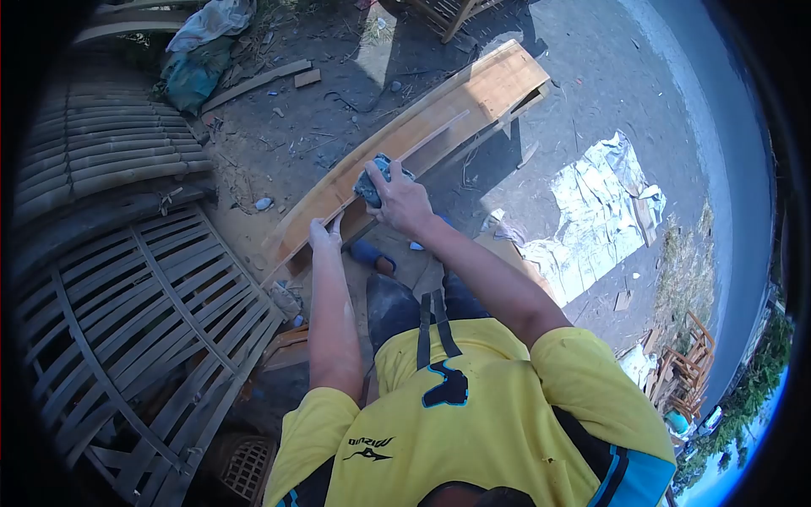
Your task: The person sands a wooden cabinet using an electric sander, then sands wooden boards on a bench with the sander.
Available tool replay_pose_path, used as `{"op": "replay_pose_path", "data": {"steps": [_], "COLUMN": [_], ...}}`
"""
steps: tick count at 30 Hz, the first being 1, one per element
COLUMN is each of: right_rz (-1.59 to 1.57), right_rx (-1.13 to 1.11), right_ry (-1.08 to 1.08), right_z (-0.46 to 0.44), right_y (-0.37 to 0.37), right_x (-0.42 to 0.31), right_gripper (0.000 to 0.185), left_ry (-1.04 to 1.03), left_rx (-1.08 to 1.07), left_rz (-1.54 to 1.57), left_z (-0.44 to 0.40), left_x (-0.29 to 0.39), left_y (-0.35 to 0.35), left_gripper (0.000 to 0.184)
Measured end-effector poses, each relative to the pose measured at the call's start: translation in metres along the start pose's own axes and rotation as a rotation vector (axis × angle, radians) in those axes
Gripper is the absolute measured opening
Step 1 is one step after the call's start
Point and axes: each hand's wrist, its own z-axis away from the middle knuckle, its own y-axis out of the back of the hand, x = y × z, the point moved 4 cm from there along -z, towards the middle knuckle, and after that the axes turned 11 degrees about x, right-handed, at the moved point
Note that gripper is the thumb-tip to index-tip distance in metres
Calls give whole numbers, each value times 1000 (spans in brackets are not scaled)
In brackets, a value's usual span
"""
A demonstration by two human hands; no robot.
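Note:
A long wooden plank or bench (498, 76) runs diagonally across the ground in front of me. On top of it lies a thin wooden strip (435, 135). My right hand (401, 198) is wrapped over a dark blue-green rounded tool (382, 169), pressed against the strip; its exact kind is unclear. My left hand (326, 235) pinches the strip's near end at the edge of the plank, its fingers partly hidden.
Bamboo slat panels (152, 287) stand close on my left. A crumpled white sheet (596, 211) is spread on the ground to the right, with stacked wooden chair parts (686, 363) beyond it. Plastic sacks (203, 59) and scrap wood (258, 84) lie at the back left.

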Motion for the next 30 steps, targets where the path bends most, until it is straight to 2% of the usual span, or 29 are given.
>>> {"op": "replay_pose_path", "data": {"steps": [3,7,9,11,12,14,17,20,22,24,27,30], "right_rz": [-42,24,187,304,283,318,271,97,-23,-48,-50,-3], "right_rx": [-68,88,289,392,376,374,291,103,128,-133,-105,45], "right_ry": [29,-126,-169,-197,-292,-320,-281,-203,-21,25,43,-20], "right_z": [4,-25,-43,-63,-72,-79,-69,-35,-12,1,6,-14], "right_y": [-10,33,56,77,90,92,77,44,6,-15,-13,18], "right_x": [-3,67,118,165,176,185,149,66,25,-8,-11,34], "right_gripper": [91,89,88,81,82,85,87,92,95,94,93,91], "left_ry": [0,24,18,-2,-12,15,15,-9,-44,-65,-53,-62], "left_rx": [18,29,25,37,38,41,36,17,-3,-13,-10,-1], "left_rz": [-25,1,-6,-28,-29,-8,8,-1,-13,-24,-61,-55], "left_z": [-11,-13,-16,-18,-16,-19,-19,-17,-11,-5,-4,-11], "left_x": [6,9,8,9,8,4,1,4,7,6,10,9], "left_y": [-3,-4,-7,-4,-5,1,-2,-1,-3,-5,-5,-1], "left_gripper": [36,30,24,20,19,20,23,29,28,27,22,22]}}
